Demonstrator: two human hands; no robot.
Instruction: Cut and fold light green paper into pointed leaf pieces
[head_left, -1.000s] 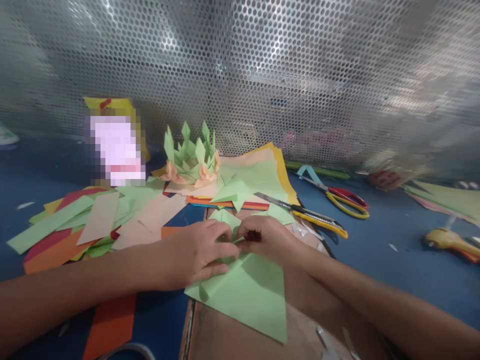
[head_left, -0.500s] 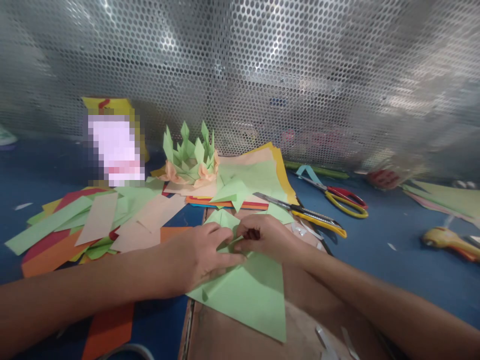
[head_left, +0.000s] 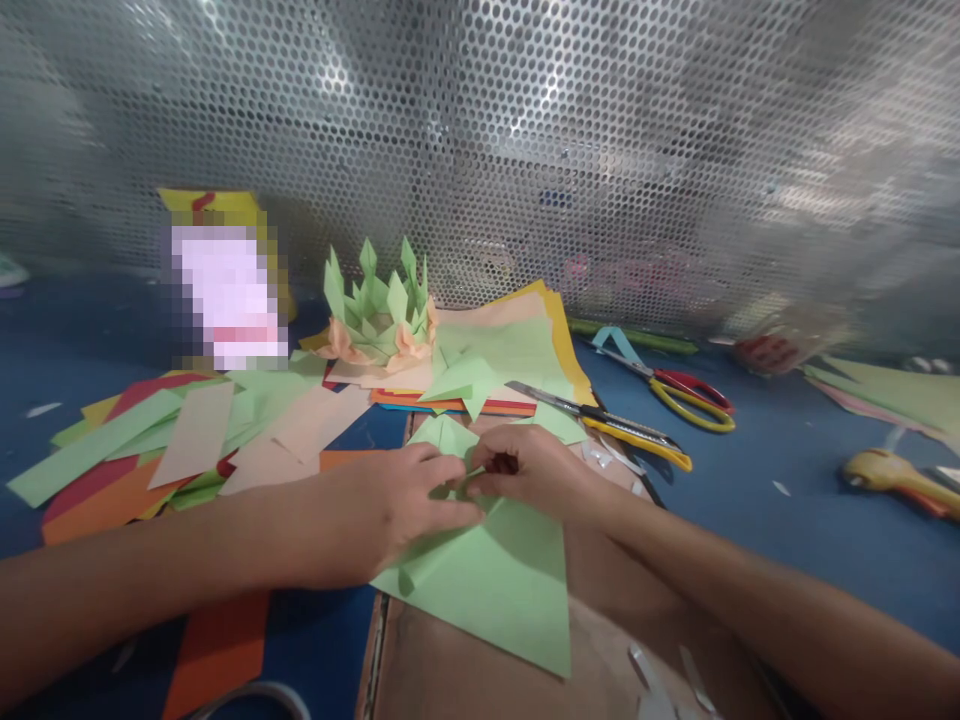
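Note:
A light green sheet of paper [head_left: 510,590], partly folded, lies on a brown board [head_left: 450,665] in front of me. At its upper part, my left hand [head_left: 409,510] is closed, thumb and fingers pinching the fold. My right hand [head_left: 529,475] meets it there, its curled fingers also pinching the green paper. The fingertips cover the exact spot of the fold. Behind my hands sits a small folded green piece [head_left: 444,432]. Farther back stands a green paper crown shape [head_left: 382,305] with peach folded flowers round its base.
A yellow-handled craft knife [head_left: 630,432] and red-and-yellow scissors [head_left: 686,398] lie to the right, blade of the knife extended. Coloured paper strips [head_left: 191,440] are heaped on the left. A yellow rotary cutter [head_left: 885,472] rests far right. A perforated metal wall [head_left: 480,150] closes the back.
My left hand's fingers shifted slightly along the fold, its thumb side reaching a little farther right. My right hand stays almost in place, and the green sheet lies as before.

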